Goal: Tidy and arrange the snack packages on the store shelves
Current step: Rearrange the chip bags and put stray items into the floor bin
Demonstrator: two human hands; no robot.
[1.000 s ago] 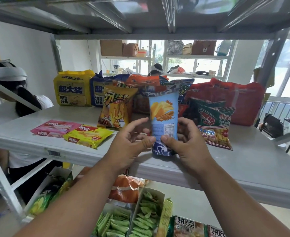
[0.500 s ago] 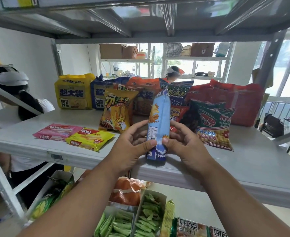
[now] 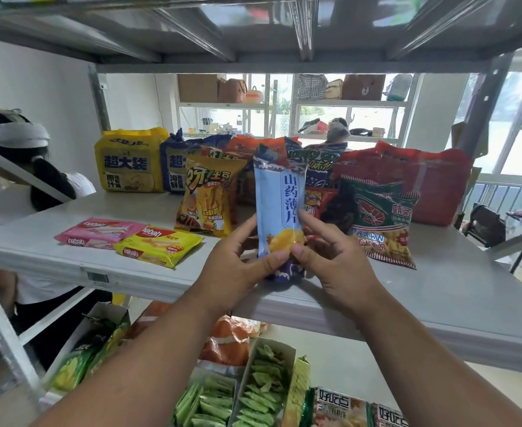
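blue chip bag (image 3: pixel 279 204) upright, front facing camera, above shelf (image 3: pixel 438 291) front edge | left hand (image 3: pixel 238 266) fingers pinch lower left side | right hand (image 3: pixel 333 260) fingers pinch lower right side

Glossy plastic packets on a matt metal shelf

The blue packet (image 3: pixel 279 208) above the grey shelf (image 3: pixel 456 306) shines like smooth plastic film; cardboard boxes (image 3: pixel 247 383) below the shelf look dull.

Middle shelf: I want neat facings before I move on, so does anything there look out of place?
Yes: the pink wafer pack and yellow wafer pack lie flat and skewed near the shelf front, while other bags stand upright.
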